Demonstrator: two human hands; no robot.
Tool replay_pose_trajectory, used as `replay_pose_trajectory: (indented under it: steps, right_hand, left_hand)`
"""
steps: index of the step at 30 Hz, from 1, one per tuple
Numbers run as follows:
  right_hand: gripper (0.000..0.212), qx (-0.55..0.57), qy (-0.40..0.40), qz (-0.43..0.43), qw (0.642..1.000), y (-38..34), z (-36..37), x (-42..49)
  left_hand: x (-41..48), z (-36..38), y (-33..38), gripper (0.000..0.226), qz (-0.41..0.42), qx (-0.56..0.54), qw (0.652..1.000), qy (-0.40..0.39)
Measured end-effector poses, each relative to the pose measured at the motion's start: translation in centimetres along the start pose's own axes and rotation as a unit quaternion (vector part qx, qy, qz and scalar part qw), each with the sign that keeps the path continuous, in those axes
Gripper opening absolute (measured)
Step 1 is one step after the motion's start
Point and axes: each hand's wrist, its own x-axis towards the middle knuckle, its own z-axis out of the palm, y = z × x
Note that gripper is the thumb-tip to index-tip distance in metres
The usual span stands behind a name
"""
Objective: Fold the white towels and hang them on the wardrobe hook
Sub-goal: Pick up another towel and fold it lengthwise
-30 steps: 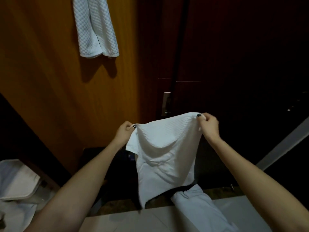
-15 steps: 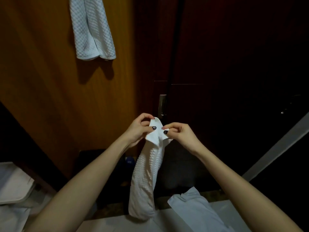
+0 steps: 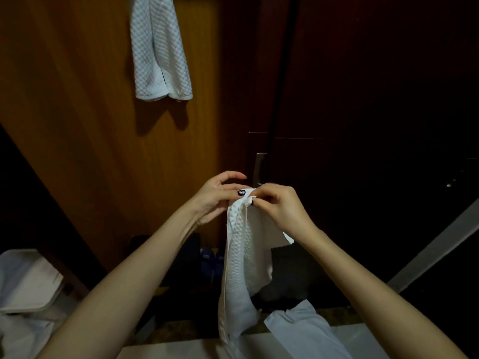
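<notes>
A white textured towel (image 3: 241,263) hangs folded lengthwise in front of me, its top corners brought together. My left hand (image 3: 215,196) pinches the top edge with thumb and fingers. My right hand (image 3: 278,208) pinches the same top corner from the right, fingers curled. The towel's lower end reaches the white surface below. A second white quilted towel (image 3: 158,50) hangs high on the orange wooden wardrobe side (image 3: 85,125); its hook is out of view above the frame.
Dark wardrobe doors (image 3: 363,99) with a metal handle (image 3: 259,169) stand straight ahead. White cloth (image 3: 300,330) lies on a pale surface at the bottom. More white fabric (image 3: 23,294) is piled at the lower left. Blue shoes (image 3: 211,260) sit on the dim floor.
My hands came together from a wide spread, folding the towel in half lengthwise. Now both pinch the joined top corners, and a flap has opened to the right.
</notes>
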Motion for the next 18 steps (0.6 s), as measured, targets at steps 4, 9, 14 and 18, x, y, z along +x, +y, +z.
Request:
replay_pose_trajectory:
  steps: [4,9,14,18]
  right_hand:
    - [0.004,-0.051,0.024,0.015,0.998,-0.2,-0.3,0.5]
    - [0.009,-0.030,0.029,0.057,0.997,-1.2,-0.8,1.0]
    - [0.009,-0.033,0.057,0.080,0.995,-0.9,-0.7,1.3]
    - [0.010,-0.033,0.047,0.077,0.995,-1.0,-0.4,1.0]
  left_hand:
    - [-0.1,0.7,0.5,0.037,0.036,0.038,0.998,0.024]
    - [0.0,1.1,0.2,0.016,0.114,0.115,0.984,0.080]
    - [-1.4,1.5,-2.2,0.018,0.167,0.274,0.941,0.112]
    - [-2.0,1.9,-3.3,0.019,0.215,0.277,0.921,0.172]
